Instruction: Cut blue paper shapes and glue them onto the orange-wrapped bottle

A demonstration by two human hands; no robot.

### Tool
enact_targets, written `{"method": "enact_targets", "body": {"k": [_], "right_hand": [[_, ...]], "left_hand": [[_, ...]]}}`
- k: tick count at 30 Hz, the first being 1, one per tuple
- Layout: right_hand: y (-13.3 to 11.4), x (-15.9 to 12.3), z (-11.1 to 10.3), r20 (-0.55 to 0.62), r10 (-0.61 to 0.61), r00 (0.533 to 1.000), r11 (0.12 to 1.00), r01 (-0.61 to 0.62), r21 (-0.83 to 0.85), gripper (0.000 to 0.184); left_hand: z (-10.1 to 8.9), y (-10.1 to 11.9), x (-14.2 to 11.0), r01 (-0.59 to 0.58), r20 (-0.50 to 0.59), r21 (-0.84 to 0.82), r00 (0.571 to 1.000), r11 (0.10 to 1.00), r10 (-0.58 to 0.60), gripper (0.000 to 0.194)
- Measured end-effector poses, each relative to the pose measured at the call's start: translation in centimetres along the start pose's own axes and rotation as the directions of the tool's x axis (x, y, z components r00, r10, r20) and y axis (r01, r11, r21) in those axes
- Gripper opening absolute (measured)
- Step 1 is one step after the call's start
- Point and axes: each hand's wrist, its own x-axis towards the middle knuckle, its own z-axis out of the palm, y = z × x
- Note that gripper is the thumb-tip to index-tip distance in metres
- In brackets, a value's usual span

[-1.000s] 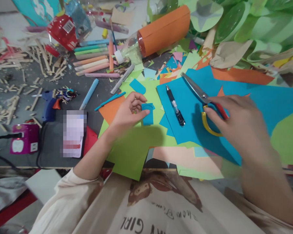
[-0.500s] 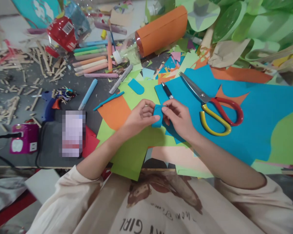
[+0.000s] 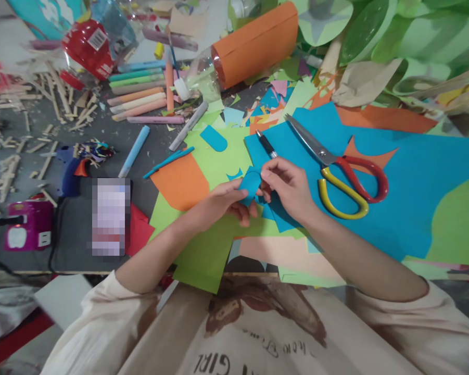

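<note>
Scissors (image 3: pixel 323 154) lie beside your right hand (image 3: pixel 288 186), which pinches the blue paper piece (image 3: pixel 251 183), probably to steady it; your left hand (image 3: pixel 217 205) pinches the opposite side.

A small bright-blue paper piece (image 3: pixel 250 185) with a rounded upper end is held tilted between the fingers, above the green paper, a dark curved line near its edge.

Clutter on a dark table (image 3: pixel 76 229).
Glue gun (image 3: pixel 68 176) near phone (image 3: pixel 111 216) and purple box (image 3: pixel 29 227); sticks (image 3: pixel 8 174) at left; markers (image 3: pixel 138 100) near red bottle (image 3: pixel 84 52).
</note>
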Motion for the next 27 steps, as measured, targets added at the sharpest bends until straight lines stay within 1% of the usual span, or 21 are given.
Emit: {"method": "enact_targets", "body": {"k": [3, 5, 8, 11, 13, 16, 17, 19, 21, 23, 25, 27], "right_hand": [[-0.2, -0.1, 0.0, 0.009, 0.002, 1.0, 1.0, -0.002, -0.007, 0.042], [-0.3, -0.1, 0.0, 0.021, 0.017, 1.0, 1.0, -0.017, -0.021, 0.044], [-0.4, -0.1, 0.0, 0.036, 0.03, 0.999, 0.999, -0.029, -0.028, 0.045], [-0.2, -0.1, -0.1, 0.034, 0.025, 0.999, 0.999, -0.024, -0.026, 0.042], [-0.1, -0.2, -0.2, 0.035, 0.027, 0.999, 0.999, -0.026, -0.032, 0.041], [-0.1, -0.3, -0.3, 0.029, 0.027, 0.999, 0.998, -0.026, -0.051, 0.041], [-0.1, -0.3, -0.3, 0.023, 0.02, 1.0, 0.998, -0.019, -0.059, 0.041], [-0.2, -0.3, -0.2, 0.013, 0.002, 1.0, 0.998, -0.002, -0.068, 0.04], [-0.1, -0.3, -0.2, 0.015, -0.013, 1.0, 0.998, 0.013, -0.064, 0.037], [0.0, -0.2, -0.2, 0.017, -0.02, 1.0, 0.998, 0.021, -0.06, 0.036], [0.0, -0.2, -0.3, 0.016, -0.02, 1.0, 0.998, 0.021, -0.063, 0.037], [0.0, -0.2, -0.3, 0.031, -0.018, 0.999, 0.998, 0.02, -0.064, 0.039]], "left_hand": [[0.0, 0.0, 0.0, 0.018, 0.063, -0.138, 0.998, 0.99, -0.009, 0.029], [0.0, -0.2, 0.1, 0.034, 0.066, -0.179, 0.998, 0.983, -0.023, 0.025], [0.3, -0.4, -0.1, -0.005, 0.014, -0.162, 1.0, 0.987, 0.007, 0.022], [0.5, -0.6, -0.3, -0.072, -0.019, -0.114, 0.997, 0.991, 0.071, 0.026], [0.6, -0.7, -0.4, -0.09, -0.012, -0.101, 0.996, 0.991, 0.09, 0.028], [0.6, -0.7, -0.4, -0.079, 0.035, -0.091, 0.996, 0.993, 0.083, 0.027], [0.6, -0.7, -0.3, -0.082, 0.046, -0.071, 0.995, 0.994, 0.085, 0.026], [0.7, -0.9, -0.3, -0.132, 0.025, 0.016, 0.991, 0.991, 0.132, 0.026], [0.8, -1.2, -0.4, -0.228, -0.032, 0.132, 0.972, 0.965, 0.234, 0.028], [0.8, -1.4, -0.5, -0.291, -0.105, 0.227, 0.941, 0.929, 0.321, 0.034], [0.8, -1.5, -0.6, -0.286, -0.165, 0.282, 0.926, 0.916, 0.34, 0.039], [0.7, -1.5, -0.7, -0.262, -0.175, 0.288, 0.931, 0.921, 0.32, 0.042]]}}
